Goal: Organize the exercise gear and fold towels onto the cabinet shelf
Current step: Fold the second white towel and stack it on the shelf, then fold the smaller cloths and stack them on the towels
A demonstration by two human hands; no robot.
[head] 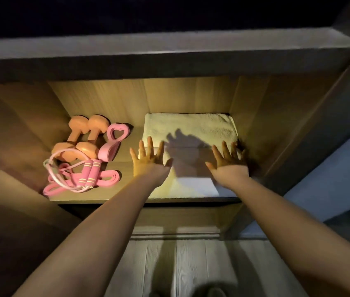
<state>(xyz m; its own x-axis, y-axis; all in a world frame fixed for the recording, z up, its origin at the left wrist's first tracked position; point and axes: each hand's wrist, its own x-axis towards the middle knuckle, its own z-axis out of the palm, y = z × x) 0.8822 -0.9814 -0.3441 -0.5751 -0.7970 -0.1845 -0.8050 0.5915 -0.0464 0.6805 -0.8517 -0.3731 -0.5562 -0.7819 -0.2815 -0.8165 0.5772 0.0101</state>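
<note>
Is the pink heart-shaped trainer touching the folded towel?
Apart. The head view shows a strip of bare shelf between the pink heart-shaped trainer and the folded towel.

Shelf count: 5 pieces of gear, 1 towel pile, 2 hands.
2 orange dumbbells (74, 136), 1 pink heart-shaped loop (114, 142), 1 jump rope (88, 174) with 2 handles, 1 pink band (105, 180); towel pile (191, 127), layers can't be counted; left hand (148, 161), right hand (228, 161).

Pale wood-grain plank floor (191, 264) below me. Dark rounded shape (209, 291) at bottom edge, too dim to identify. Bluish-grey surface (337, 172) off to my right.
</note>
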